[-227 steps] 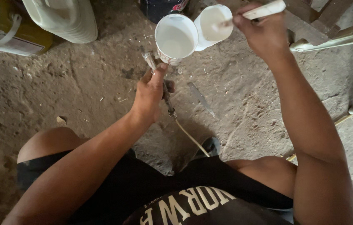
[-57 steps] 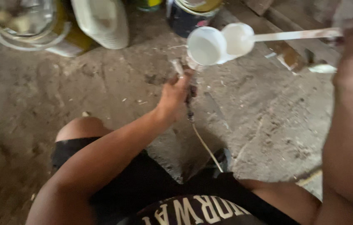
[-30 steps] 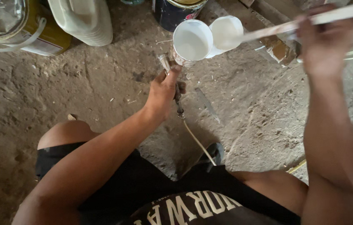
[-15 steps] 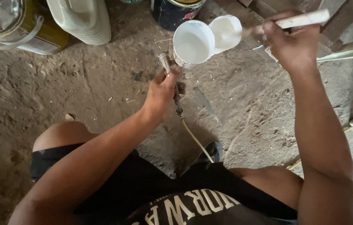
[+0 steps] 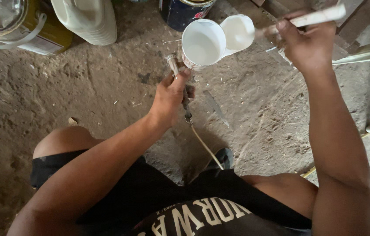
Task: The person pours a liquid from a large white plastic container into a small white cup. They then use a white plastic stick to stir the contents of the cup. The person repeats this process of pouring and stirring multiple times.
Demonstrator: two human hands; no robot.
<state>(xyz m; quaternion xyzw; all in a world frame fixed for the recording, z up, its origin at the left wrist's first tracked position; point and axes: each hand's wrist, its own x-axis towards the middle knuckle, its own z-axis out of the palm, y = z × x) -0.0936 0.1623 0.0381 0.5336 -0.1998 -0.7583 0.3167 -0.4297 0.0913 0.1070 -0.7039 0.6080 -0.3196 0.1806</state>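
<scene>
Left hand [image 5: 172, 94] is closed around the handle of a metal spray gun [image 5: 179, 83], thumb up along its body. The gun's round white paint cup [image 5: 202, 43] sits open at 12 o'clock from this hand, whitish inside; its white lid [image 5: 238, 32] hangs tipped back, touching the cup's rim at 3 o'clock. A pale thin hose [image 5: 204, 146] runs from the gun's base toward 5 o'clock, down to the person's lap.

Right hand [image 5: 308, 43] is clenched on a pale flat wooden stick [image 5: 314, 18]. The stick points toward 9 o'clock, its far end near the lid; whether it touches cannot be told.

Ground is bare, rough brown earth [image 5: 62, 100]. At 12 o'clock beyond the cup stands a dark blue round tin [image 5: 183, 12]. At 10 o'clock, a white plastic jerrycan [image 5: 88, 17]; just beside it at 9 o'clock, a yellow bucket with a clear lid [image 5: 14, 24]. Person squats, black shorts, knees bare.
</scene>
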